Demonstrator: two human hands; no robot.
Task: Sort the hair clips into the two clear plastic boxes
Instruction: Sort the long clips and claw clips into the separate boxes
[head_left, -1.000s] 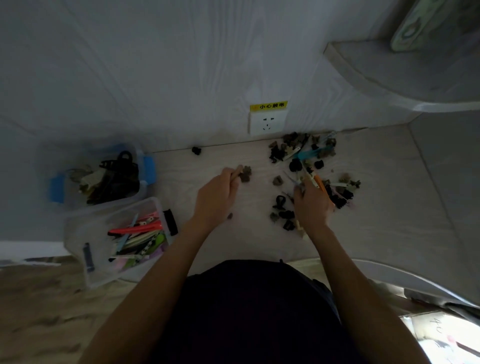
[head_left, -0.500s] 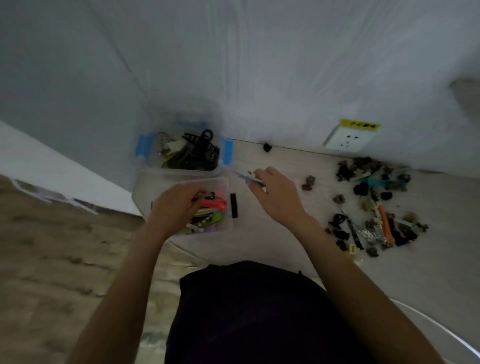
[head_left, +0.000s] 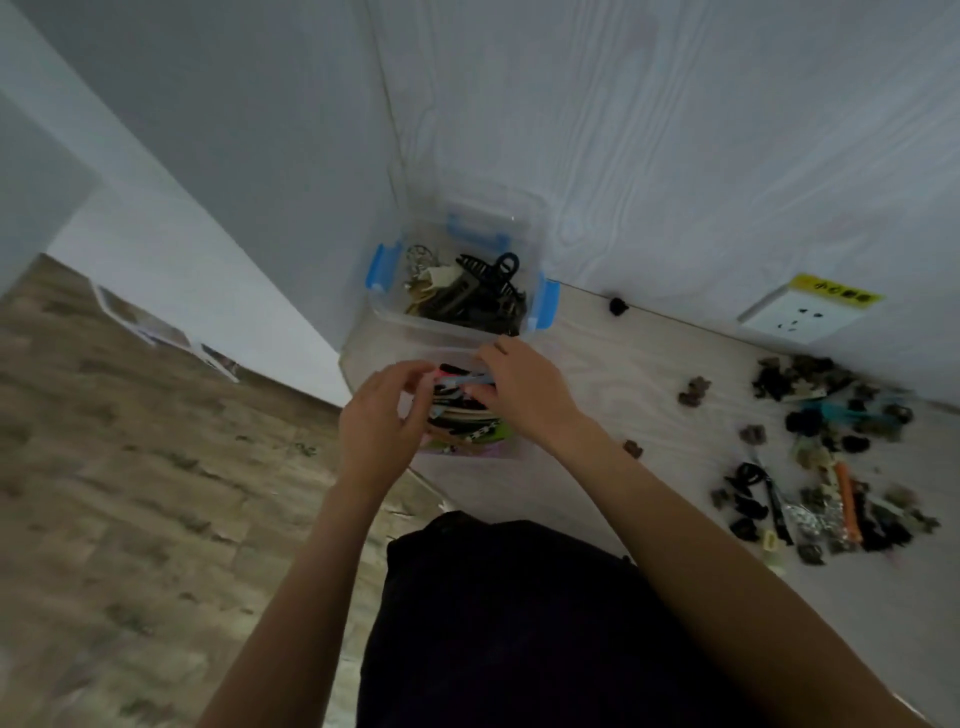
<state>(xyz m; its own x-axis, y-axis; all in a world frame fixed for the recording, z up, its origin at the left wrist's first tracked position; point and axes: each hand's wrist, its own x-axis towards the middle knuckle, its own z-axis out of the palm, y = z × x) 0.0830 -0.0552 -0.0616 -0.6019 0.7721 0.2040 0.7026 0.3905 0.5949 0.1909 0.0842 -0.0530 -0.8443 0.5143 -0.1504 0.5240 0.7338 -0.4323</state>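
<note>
At about nine o'clock lies the wood-pattern floor (head_left: 130, 519); the left hand (head_left: 376, 421) hovers over the near clear box (head_left: 467, 453), at roughly eleven o'clock from the dark-clothed torso (head_left: 519, 623); its fingers (head_left: 415, 370) are curled loosely and partly open, thumb apart from them, and whether they touch anything cannot be told. The near box holds flat, colourful clips, pink, green and black among them; at twelve o'clock just beyond it stands the far clear box (head_left: 524, 223) with blue latches, holding dark claw clips, one large black claw clip (head_left: 488, 270) on top. The right hand (head_left: 524, 389) reaches over the near box from its right side, fingers pinched on a slim blue clip (head_left: 462, 382) lying above the box's contents; the two hands are near each other, not touching. At two to three o'clock on the pale tabletop (head_left: 597, 467) sits the unsorted pile of clips (head_left: 810, 457), well apart from both boxes; a wall socket (head_left: 795, 317) stands at one o'clock.
</note>
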